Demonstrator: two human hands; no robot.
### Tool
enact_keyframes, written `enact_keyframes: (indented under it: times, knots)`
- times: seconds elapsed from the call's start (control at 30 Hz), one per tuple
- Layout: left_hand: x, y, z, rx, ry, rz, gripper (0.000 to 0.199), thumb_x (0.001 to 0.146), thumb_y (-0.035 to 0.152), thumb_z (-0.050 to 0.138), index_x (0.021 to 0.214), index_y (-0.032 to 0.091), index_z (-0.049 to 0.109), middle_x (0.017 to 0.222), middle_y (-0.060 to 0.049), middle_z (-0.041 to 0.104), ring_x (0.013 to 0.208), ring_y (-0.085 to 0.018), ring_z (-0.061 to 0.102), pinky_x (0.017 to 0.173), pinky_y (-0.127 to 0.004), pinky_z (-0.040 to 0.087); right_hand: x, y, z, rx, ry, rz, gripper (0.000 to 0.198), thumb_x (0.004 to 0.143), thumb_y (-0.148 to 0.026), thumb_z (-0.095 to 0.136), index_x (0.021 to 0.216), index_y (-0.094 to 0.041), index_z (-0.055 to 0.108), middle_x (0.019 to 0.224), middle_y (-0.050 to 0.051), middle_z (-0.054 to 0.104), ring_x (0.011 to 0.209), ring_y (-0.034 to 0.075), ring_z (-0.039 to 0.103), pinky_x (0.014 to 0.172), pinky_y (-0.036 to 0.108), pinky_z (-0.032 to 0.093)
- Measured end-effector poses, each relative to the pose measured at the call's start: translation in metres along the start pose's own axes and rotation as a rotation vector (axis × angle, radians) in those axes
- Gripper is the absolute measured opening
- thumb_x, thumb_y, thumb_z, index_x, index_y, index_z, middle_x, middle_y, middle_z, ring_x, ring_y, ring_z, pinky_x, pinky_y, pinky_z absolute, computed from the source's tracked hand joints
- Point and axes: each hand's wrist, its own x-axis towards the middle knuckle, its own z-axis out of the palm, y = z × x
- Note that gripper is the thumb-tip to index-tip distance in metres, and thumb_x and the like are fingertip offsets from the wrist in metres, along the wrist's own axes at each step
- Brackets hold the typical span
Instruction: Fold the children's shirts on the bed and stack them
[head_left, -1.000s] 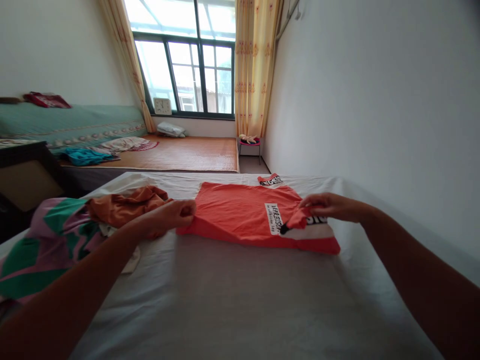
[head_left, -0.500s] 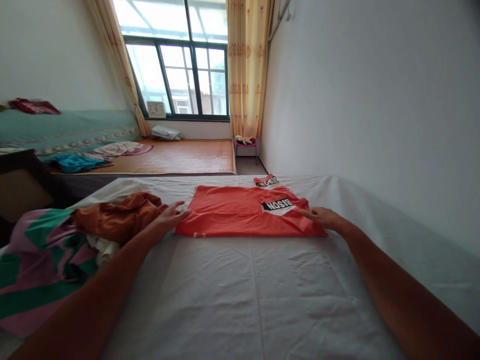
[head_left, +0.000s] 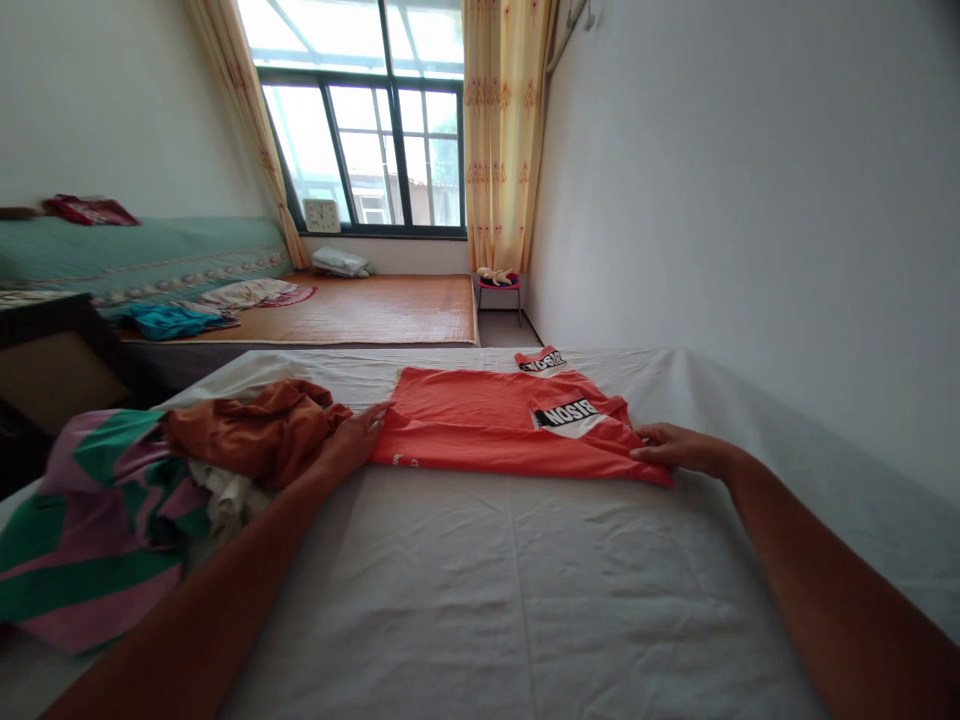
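Note:
An orange-red T-shirt (head_left: 465, 400) lies folded on a white sheet (head_left: 450, 580), with black-and-white lettered panels towards its right side. At its left end, my left hand (head_left: 360, 438) closes on the shirt's edge; the thumb is partly hidden. My right hand (head_left: 688, 449) pinches the cloth near the right front corner between thumb and fingers. The folded front strip of the shirt runs between my two hands.
Left of my left forearm lies a heap with a rust-brown garment (head_left: 255, 425) and a pink-and-green cloth (head_left: 97, 530). Beyond are a mat-covered bed (head_left: 390, 310), a small stool (head_left: 500, 285) and a window (head_left: 367, 150). A white wall (head_left: 735, 200) rises on the right.
My right hand has moved right and slightly nearer, drawing the shirt's front right corner with it. My left hand has closed in on the left edge. The view has shifted slightly.

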Motion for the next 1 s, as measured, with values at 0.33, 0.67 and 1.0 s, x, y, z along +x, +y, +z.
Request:
enact_keyframes:
  times: [0.33, 0.67, 1.0]
  knots:
    - [-0.007, 0.017, -0.017, 0.364, 0.003, 0.188, 0.038, 0.086, 0.041, 0.046, 0.117, 0.026, 0.062, 0.130, -0.007, 0.054, 0.111, -0.026, 0.055, 0.094, -0.036, 0.044, -0.007, 0.016, -0.018, -0.221, 0.143, 0.226, 0.053, 0.066, -0.067, 0.061, 0.078, -0.016, 0.056, 0.062, 0.001, 0.057, 0.053, 0.011, 0.049, 0.047, 0.022, 0.036]
    - [-0.020, 0.051, -0.041, 0.277, -0.526, 0.421, 0.034, 0.063, 0.013, 0.050, 0.093, 0.022, 0.065, 0.099, -0.004, 0.062, 0.094, -0.021, 0.056, 0.085, -0.026, 0.041, -0.014, 0.003, -0.012, -0.337, -0.045, 0.025, 0.027, 0.065, -0.040, 0.066, 0.077, -0.016, 0.061, 0.071, -0.001, 0.056, 0.066, 0.014, 0.049, 0.059, 0.023, 0.037]
    - [-0.022, 0.071, -0.080, 0.087, -0.717, 0.242, 0.022, 0.064, 0.017, 0.052, 0.073, 0.023, 0.071, 0.080, 0.000, 0.069, 0.081, -0.020, 0.061, 0.080, -0.027, 0.046, -0.049, 0.000, -0.034, -0.168, -0.119, 0.034, 0.031, 0.064, -0.045, 0.074, 0.076, -0.016, 0.068, 0.076, 0.004, 0.064, 0.074, 0.019, 0.056, 0.070, 0.029, 0.044]
